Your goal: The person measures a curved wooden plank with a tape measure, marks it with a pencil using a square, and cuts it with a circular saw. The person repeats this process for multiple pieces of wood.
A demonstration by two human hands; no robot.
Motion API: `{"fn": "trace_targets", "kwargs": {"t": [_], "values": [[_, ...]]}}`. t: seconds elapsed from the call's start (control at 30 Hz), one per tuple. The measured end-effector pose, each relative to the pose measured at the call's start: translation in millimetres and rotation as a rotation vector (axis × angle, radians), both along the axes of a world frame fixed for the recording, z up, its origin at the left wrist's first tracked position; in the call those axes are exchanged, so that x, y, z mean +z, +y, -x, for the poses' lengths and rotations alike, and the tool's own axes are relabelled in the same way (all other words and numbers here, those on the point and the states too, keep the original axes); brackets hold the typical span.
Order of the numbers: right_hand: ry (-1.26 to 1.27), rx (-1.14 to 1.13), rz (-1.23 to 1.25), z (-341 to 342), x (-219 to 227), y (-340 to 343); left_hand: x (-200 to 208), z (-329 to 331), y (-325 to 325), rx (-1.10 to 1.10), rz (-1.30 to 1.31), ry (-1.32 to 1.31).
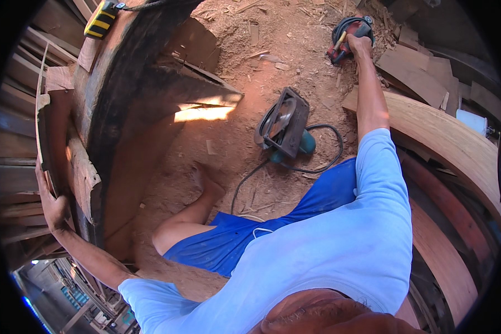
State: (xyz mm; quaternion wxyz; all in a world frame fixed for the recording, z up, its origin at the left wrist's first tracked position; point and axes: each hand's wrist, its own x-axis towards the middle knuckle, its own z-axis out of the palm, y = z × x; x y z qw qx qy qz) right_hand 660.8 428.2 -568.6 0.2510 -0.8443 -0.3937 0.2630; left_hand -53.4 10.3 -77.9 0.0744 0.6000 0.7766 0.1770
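Observation:
At the far left, my left hand (54, 210) is closed around the lower end of a thin curved wooden board (43, 128), which stands against a large dark timber structure (114, 83). Stretched far out to the upper right, my right hand (359, 45) grips a red power tool (339, 49) with a dark cord coiled about it; its exact kind is hard to make out. Between my arms a circular saw (284, 125) with a teal body lies on the ground, base plate turned up. Its black cord (338, 146) loops beside my blue shorts.
Wood shavings (222, 28) and scraps cover the dirt floor. A yellow and black tape measure (101, 21) rests on the structure at top left. Long curved planks (445, 125) and cut boards (412, 69) pile up on the right, near a white container (471, 121).

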Motion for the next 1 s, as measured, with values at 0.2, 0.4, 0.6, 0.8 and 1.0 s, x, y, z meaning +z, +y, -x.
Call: {"fn": "trace_targets", "kwargs": {"t": [0.2,0.4,0.6,0.8,1.0], "values": [[-0.04,-0.096,0.031,-41,6,-3,-5,-23,8,0.073,-0.029,-0.117],[-0.18,-0.18,-0.212,-109,13,6,6,-16,10,0.006,0.042,0.046],[-0.153,0.079,-0.288,-164,-24,25,3,-19,16,-0.044,0.029,-0.004],[-0.09,-0.057,0.056,-135,13,-11,4,8,0,0.019,0.02,0.069],[0.668,-0.218,0.219,-122,15,-26,0,12,-1,0.022,0.029,0.045]]}}
